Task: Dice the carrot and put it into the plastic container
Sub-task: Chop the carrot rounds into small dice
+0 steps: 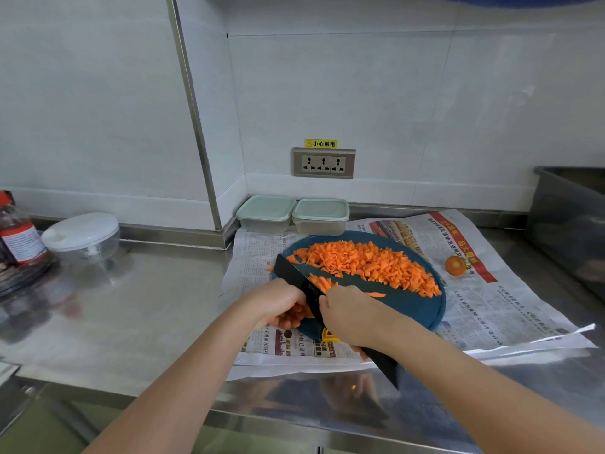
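Carrot dice lie in a long orange heap across the far half of a round blue cutting board, running from about 10 o'clock to 3 o'clock on it. The left hand sits at the board's 8 o'clock edge, its fingers curled into a cup with a few carrot dice held inside. The right hand, at the board's 6 o'clock side, has its fingers wrapped closed round a black knife. The blade slants off toward 10 o'clock between the two hands, with some orange bits against it, and the handle end pokes out below the wrist. The main heap lies at 1 o'clock from both hands, near but untouched. Newspaper is spread under the board on the steel worktop. Two lidded plastic containers stand side by side against the wall at the board's 11 o'clock, beyond the knife tip. A carrot stub rests on the paper at 3 o'clock. A white-lidded clear bowl stands far off at 9 o'clock.
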`<state>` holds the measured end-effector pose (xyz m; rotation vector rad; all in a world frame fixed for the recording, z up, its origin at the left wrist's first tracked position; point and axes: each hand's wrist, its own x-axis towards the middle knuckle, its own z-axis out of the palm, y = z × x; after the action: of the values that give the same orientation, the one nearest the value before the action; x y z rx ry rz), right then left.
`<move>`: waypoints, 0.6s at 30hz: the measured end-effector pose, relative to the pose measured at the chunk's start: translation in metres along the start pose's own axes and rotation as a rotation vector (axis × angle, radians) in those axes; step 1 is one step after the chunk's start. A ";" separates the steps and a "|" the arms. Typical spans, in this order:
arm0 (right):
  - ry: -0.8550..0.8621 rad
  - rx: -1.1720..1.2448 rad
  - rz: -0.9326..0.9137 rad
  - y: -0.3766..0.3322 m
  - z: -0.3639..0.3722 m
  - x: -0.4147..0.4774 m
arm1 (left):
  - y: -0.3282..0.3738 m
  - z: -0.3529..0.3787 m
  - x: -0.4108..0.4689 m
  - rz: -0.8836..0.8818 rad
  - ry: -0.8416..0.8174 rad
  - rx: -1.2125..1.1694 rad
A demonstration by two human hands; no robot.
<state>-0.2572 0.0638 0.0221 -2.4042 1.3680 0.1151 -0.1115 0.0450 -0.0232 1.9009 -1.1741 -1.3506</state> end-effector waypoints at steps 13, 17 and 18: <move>0.066 -0.281 -0.054 0.001 0.023 0.022 | 0.003 0.005 -0.004 -0.001 0.043 0.048; 0.033 -0.180 -0.002 0.000 0.023 0.021 | 0.000 0.003 -0.004 -0.003 0.023 0.016; 0.040 -0.101 0.023 0.002 0.023 0.021 | -0.001 0.003 -0.004 -0.007 0.014 0.025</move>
<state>-0.2456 0.0538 -0.0048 -2.4862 1.4399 0.1456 -0.1139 0.0493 -0.0231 1.9307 -1.1835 -1.3298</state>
